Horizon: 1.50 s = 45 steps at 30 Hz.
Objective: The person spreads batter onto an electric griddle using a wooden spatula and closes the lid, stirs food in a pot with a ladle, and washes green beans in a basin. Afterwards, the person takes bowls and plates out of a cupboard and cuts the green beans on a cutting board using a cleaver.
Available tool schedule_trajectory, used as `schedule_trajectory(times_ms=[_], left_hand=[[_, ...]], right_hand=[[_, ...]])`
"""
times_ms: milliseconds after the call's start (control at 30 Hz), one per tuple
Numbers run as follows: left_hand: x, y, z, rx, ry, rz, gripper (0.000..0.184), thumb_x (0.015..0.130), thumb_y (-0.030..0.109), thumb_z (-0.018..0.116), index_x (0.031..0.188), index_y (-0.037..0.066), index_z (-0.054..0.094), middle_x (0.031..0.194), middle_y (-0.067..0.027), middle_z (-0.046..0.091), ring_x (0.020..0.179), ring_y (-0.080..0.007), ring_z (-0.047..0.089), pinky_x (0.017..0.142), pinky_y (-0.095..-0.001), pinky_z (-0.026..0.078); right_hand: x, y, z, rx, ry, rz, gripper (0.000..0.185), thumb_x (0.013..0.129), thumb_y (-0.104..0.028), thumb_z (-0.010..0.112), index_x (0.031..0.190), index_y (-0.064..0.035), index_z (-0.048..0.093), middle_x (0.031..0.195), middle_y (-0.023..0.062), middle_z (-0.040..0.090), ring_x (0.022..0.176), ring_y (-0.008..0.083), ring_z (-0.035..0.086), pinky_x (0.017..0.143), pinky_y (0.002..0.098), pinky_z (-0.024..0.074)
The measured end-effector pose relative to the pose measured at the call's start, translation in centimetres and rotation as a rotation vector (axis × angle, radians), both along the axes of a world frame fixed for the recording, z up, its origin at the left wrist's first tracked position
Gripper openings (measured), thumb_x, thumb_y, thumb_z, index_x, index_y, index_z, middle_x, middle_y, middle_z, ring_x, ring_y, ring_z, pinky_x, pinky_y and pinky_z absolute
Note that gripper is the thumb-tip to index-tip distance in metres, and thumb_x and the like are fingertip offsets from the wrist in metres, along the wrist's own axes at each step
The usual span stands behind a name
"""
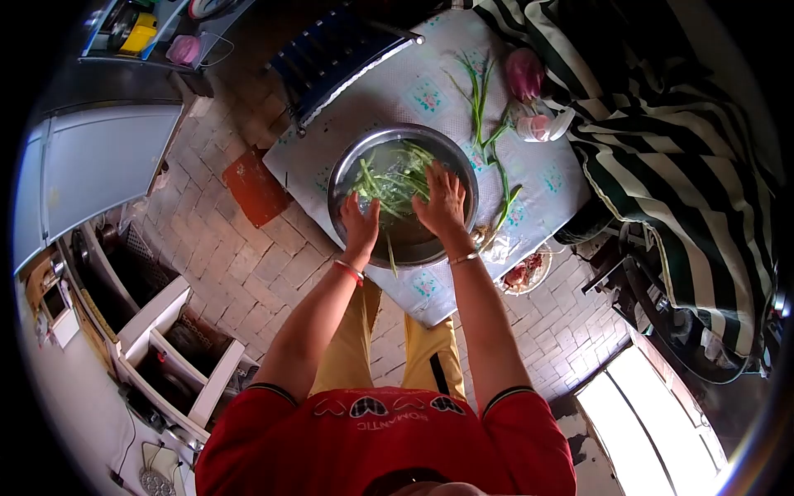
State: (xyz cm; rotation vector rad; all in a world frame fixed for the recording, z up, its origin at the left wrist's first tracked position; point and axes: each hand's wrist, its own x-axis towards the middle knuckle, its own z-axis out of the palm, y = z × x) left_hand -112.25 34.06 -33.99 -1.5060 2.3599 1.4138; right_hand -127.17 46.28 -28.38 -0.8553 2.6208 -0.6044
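A round metal basin [341,172] holds water and a loose heap of thin, light green vegetable stems [401,178]. My left hand [360,225] is at the basin's left side, fingers stretched out and thumb apart, touching the edge of the heap. On the opposite side, my right hand [442,200] lies over the stems with its fingers spread. Neither hand is closed round anything I can see. One longer stem [391,252] trails toward the basin's near rim.
The basin stands on a table with a patterned cloth [426,95]. Long green onions [480,99], an eggplant [524,74] and a plastic bag [542,124] lie to the right. A blue chair [331,62] is at the back left; striped fabric [662,174] hangs at the right.
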Motion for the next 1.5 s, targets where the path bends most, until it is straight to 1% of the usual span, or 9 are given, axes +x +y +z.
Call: schedule_trajectory(times_ms=[167, 300, 500, 700, 767, 800, 900, 1233, 1500], left_hand=[[-0.7, 1.4, 0.2, 0.574, 0.392, 0.418, 0.071, 0.091, 0.046, 0.049, 0.142, 0.004, 0.022, 0.148, -0.0195, 0.019, 0.135, -0.0296, 0.022, 0.110, -0.0399, 0.020], [-3.4, 0.3, -4.2, 0.948, 0.516, 0.619, 0.070, 0.092, 0.049, 0.047, 0.143, 0.007, 0.023, 0.147, -0.0099, 0.024, 0.134, -0.0236, 0.026, 0.110, -0.0356, 0.019], [-5.0, 1.3, -3.4, 1.441, 0.812, 0.596, 0.053, 0.091, 0.056, 0.045, 0.122, 0.014, 0.048, 0.117, -0.0016, 0.052, 0.106, -0.0166, 0.051, 0.093, -0.0340, 0.042], [-6.4, 3.9, 6.7, 1.034, 0.349, 0.501, 0.059, 0.093, 0.056, 0.038, 0.138, 0.019, 0.037, 0.137, -0.0005, 0.041, 0.125, -0.0172, 0.038, 0.106, -0.0392, 0.029], [-5.8, 3.5, 1.9, 1.440, 0.636, 0.534, 0.059, 0.093, 0.057, 0.038, 0.139, 0.020, 0.037, 0.138, -0.0014, 0.040, 0.127, -0.0173, 0.037, 0.106, -0.0379, 0.027], [-5.8, 2.6, 1.5, 1.389, 0.618, 0.463, 0.061, 0.093, 0.057, 0.038, 0.139, 0.018, 0.036, 0.139, -0.0015, 0.039, 0.127, -0.0176, 0.037, 0.107, -0.0367, 0.026], [-5.0, 2.9, 1.6, 1.359, 0.647, 0.399, 0.069, 0.091, 0.058, 0.038, 0.140, 0.009, 0.033, 0.142, -0.0041, 0.036, 0.129, -0.0187, 0.035, 0.110, -0.0362, 0.024], [-8.2, -0.1, 4.6, 0.746, 0.566, 0.374, 0.020, 0.079, 0.007, 0.068, 0.098, 0.001, 0.063, 0.091, -0.0034, 0.064, 0.080, -0.0141, 0.061, 0.071, -0.0281, 0.049], [-7.7, -3.7, 7.1, 0.574, 0.793, 0.514, 0.017, 0.074, -0.006, 0.061, 0.090, -0.002, 0.057, 0.078, -0.0054, 0.059, 0.066, -0.0160, 0.058, 0.065, -0.0303, 0.052]], right_hand=[[-1.5, -2.8, -7.6, 0.026, -0.069, -0.156, 0.057, 0.085, -0.047, 0.053, 0.123, -0.0035, 0.050, 0.121, 0.0184, 0.053, 0.111, 0.0354, 0.050, 0.089, 0.0427, 0.0422], [-0.5, -5.4, -6.8, -0.028, -0.754, -0.107, 0.052, 0.090, -0.046, 0.044, 0.126, -0.0081, 0.048, 0.119, 0.0163, 0.058, 0.109, 0.0395, 0.053, 0.090, 0.0433, 0.0431], [6.2, -5.1, -4.3, -0.423, -0.324, -0.247, 0.047, 0.096, -0.037, 0.033, 0.132, -0.0092, 0.046, 0.136, 0.0101, 0.046, 0.124, 0.0316, 0.043, 0.103, 0.0439, 0.0289], [4.0, -2.7, -4.7, -0.382, -0.430, -0.296, 0.052, 0.098, -0.040, 0.025, 0.138, -0.0097, 0.038, 0.144, 0.0105, 0.035, 0.135, 0.0256, 0.029, 0.111, 0.0471, 0.0131], [6.1, -2.9, -3.5, -0.426, -0.460, -0.299, 0.053, 0.098, -0.041, 0.023, 0.139, -0.0103, 0.036, 0.147, 0.0105, 0.031, 0.138, 0.0251, 0.024, 0.111, 0.0481, 0.0098], [7.8, -3.3, -1.6, -0.525, -0.301, -0.358, 0.039, 0.095, -0.008, 0.039, 0.133, -0.0050, 0.036, 0.138, 0.0254, 0.037, 0.125, 0.0443, 0.038, 0.100, 0.0558, 0.0298], [6.9, -2.8, -3.6, -0.570, -0.468, -0.332, 0.054, 0.099, -0.041, 0.023, 0.141, -0.0086, 0.033, 0.149, 0.0105, 0.026, 0.139, 0.0280, 0.021, 0.110, 0.0500, 0.0082], [3.4, -0.1, 0.9, -1.055, -0.957, -0.463, 0.044, 0.099, -0.022, 0.029, 0.133, 0.0018, 0.043, 0.140, 0.0134, 0.041, 0.130, 0.0224, 0.036, 0.108, 0.0309, 0.0260], [4.3, 4.9, -3.7, -0.081, -0.257, -0.470, 0.093, 0.070, -0.033, 0.073, 0.139, 0.0028, 0.023, 0.134, 0.0213, 0.039, 0.123, 0.0367, 0.038, 0.102, 0.0397, 0.0346]])
